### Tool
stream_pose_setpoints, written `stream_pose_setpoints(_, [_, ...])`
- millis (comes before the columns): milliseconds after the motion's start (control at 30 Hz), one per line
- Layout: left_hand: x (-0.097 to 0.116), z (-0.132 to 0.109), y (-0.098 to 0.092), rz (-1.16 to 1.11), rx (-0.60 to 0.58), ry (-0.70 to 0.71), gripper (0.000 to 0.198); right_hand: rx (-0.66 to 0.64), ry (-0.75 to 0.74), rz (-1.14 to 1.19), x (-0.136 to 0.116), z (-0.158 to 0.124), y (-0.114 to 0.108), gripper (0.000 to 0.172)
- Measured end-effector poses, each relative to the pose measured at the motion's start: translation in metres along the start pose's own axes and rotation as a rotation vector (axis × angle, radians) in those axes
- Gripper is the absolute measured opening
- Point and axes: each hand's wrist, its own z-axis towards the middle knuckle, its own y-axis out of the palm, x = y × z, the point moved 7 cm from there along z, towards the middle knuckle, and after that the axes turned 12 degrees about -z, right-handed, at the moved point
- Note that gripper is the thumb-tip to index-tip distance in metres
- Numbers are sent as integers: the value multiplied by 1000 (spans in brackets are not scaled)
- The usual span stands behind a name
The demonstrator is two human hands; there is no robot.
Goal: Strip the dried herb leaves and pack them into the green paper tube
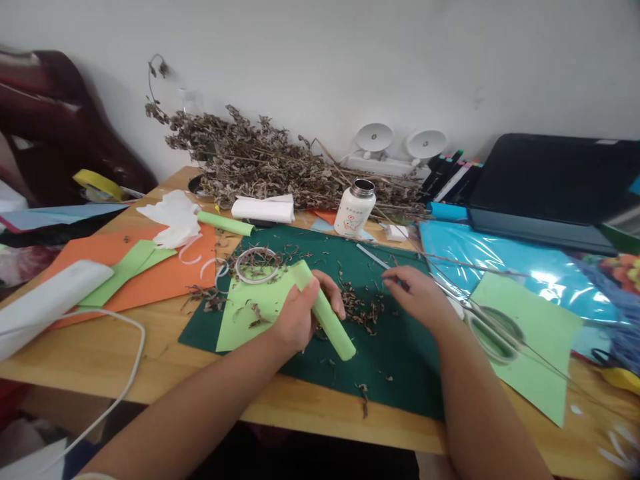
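My left hand [305, 310] is wrapped round a rolled tube of light green paper [333, 327], held slantwise above the dark green cutting mat [400, 360]. To the right, my right hand [413, 290] reaches low over the mat with fingers bent and a gap between thumb and forefinger. A narrow pale strip [369, 255] runs up to its fingertips; whether they touch it I cannot tell. Crumbled dry plant bits [363, 310] lie between the hands. Under the left hand is a flat green sheet [235, 327], with a tape ring [257, 265] at its top edge.
Scissors [495, 333] lie on green paper [545, 360] at right. Behind stand a white bottle [355, 210] without a cap and a heap of dried stems [270, 160]. Orange sheets [175, 280], another green roll [227, 223] and a white cable [140, 347] occupy the left.
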Motion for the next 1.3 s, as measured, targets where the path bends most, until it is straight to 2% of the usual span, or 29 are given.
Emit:
stream_pose_setpoints(67, [8, 3, -7, 22, 92, 51, 30, -284, -110, 33, -15, -8, 11, 24])
stream_pose_setpoints(100, [12, 5, -11, 41, 129, 75, 30, -387, -143, 32, -21, -13, 15, 27])
stream_pose_setpoints(167, [19, 7, -17, 80, 180, 118, 30, -480, -162, -21, -30, -19, 19, 31])
stream_pose_setpoints(267, [24, 10, -23, 97, 215, 153, 30, -470, -166, -132, -39, -19, 22, 27])
stream_pose_setpoints(367, [24, 9, -23, 129, 192, 179, 29, -450, -191, -198, -46, -16, 26, 17])
stream_pose_setpoints(567, [27, -4, 4, 253, -150, 320, 23, -385, -239, -271, -53, -12, 24, 15])
stream_pose_setpoints(633, [33, -6, 7, 261, -175, 373, 22, -374, -254, -272, -54, -12, 24, 16])
stream_pose_setpoints(867, [68, 4, -9, 226, 29, 575, 26, -265, -200, -278, -40, -10, 15, 24])
stream_pose_setpoints(1000, [71, 7, -13, 222, 79, 576, 24, -179, -214, -284, -55, -9, 3, 37])
stream_pose_setpoints(1067, [69, 7, -15, 224, 96, 556, 24, -215, -246, -306, -73, -7, 6, 36])
stream_pose_setpoints(1167, [69, 8, -24, 170, 194, 534, 25, -364, -290, -310, -99, -5, 20, 36])
stream_pose_setpoints(1300, [68, 12, -41, 90, 344, 505, 27, -444, -294, -269, -109, 6, 36, 27])
